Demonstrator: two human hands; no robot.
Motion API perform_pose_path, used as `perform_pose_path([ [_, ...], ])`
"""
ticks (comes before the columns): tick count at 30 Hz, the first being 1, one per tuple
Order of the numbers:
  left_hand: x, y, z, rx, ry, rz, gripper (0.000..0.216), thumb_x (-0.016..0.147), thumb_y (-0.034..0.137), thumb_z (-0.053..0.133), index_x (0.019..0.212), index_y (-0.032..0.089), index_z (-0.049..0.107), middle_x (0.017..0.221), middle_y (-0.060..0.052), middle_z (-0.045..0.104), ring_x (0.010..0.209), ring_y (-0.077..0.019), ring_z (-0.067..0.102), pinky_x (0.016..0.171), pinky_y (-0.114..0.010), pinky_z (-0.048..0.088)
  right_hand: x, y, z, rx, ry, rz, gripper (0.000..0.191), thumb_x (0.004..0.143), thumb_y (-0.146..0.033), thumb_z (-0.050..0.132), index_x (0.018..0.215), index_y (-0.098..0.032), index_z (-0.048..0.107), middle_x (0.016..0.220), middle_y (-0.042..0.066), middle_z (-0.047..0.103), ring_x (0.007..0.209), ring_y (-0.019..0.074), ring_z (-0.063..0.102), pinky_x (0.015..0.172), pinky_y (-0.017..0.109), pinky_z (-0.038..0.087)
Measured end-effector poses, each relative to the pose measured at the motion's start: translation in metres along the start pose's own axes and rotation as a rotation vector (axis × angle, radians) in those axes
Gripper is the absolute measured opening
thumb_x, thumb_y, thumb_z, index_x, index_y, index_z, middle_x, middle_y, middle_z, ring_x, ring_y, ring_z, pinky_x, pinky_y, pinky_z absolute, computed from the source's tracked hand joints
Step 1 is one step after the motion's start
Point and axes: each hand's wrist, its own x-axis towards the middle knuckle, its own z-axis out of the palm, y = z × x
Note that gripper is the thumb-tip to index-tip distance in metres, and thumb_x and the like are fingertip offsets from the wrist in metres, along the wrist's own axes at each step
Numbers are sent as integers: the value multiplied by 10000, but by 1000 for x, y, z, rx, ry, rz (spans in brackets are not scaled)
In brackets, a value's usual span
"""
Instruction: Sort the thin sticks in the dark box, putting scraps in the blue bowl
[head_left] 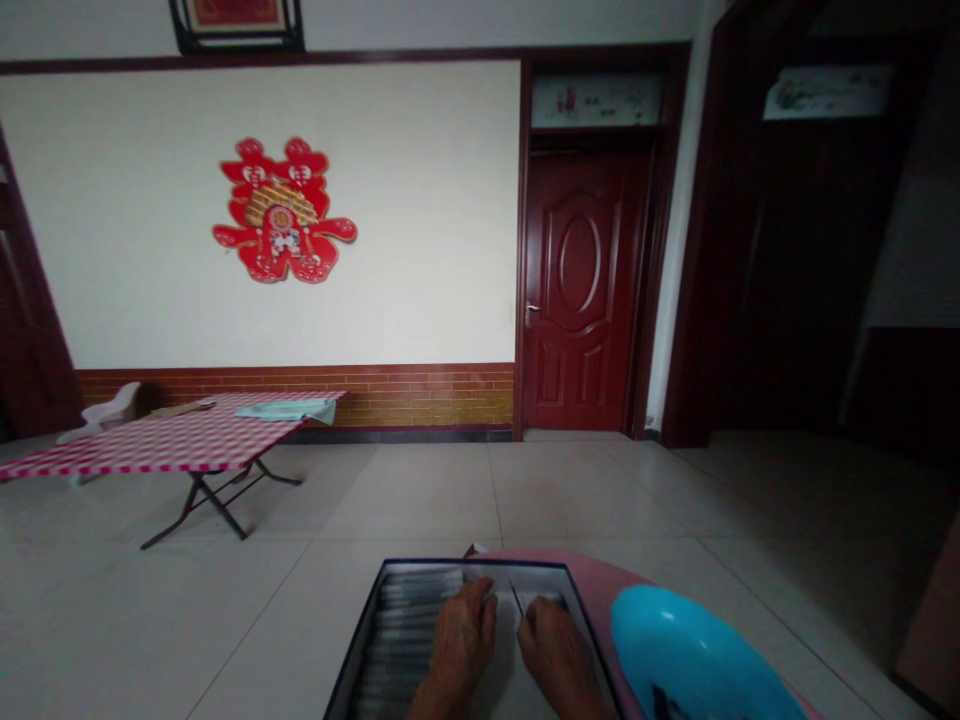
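Both my hands rest inside a shallow dark-rimmed box [360, 640] at the bottom of the head view. The box holds rows of grey, shiny strips that I cannot make out. My left hand [461, 635] lies on the contents with its fingers curled down. My right hand [551, 645] sits beside it, fingers bent, pinching a thin dark stick-like thing [517, 598] that points up and away. The two hands are close together, almost touching.
A bright blue bowl [690, 660] sits right of the box on a pink surface [600, 585]. A folding table with a red checked cloth [172, 440] stands at the left. A dark red door [581, 290] and a red wall decoration [283, 212] are beyond the tiled floor.
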Motion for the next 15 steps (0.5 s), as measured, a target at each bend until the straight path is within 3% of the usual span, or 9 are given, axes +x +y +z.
perform_pose_path([
  [3,1,1,-2,1,-18,-37,294,896,239,417,1062,202,657,943,-84,750,858,-206,718,772,-304,555,5,-9,-4,101,-28,-34,234,804,-182,433,783,-182,667,770,129,746,757,261,709,694,330,507],
  [6,2,2,-4,-19,-46,-56,315,897,251,414,1075,192,667,949,-96,750,852,-215,718,766,-311,559,8,-14,-7,387,16,-87,256,797,-274,430,827,-209,676,812,92,756,785,248,703,729,338,522],
  [10,5,5,-10,-81,-92,-78,364,907,241,399,1170,197,647,993,-92,747,868,-207,715,797,-309,551,11,-16,-6,663,65,-15,361,784,-414,444,916,-203,706,875,94,758,859,252,698,789,353,546],
  [15,8,9,-17,-135,-147,-95,363,917,271,400,1160,208,662,1048,-82,741,928,-200,704,842,-306,541,16,-13,-2,793,113,74,425,733,-522,536,923,-180,704,899,112,752,840,264,692,766,355,553],
])
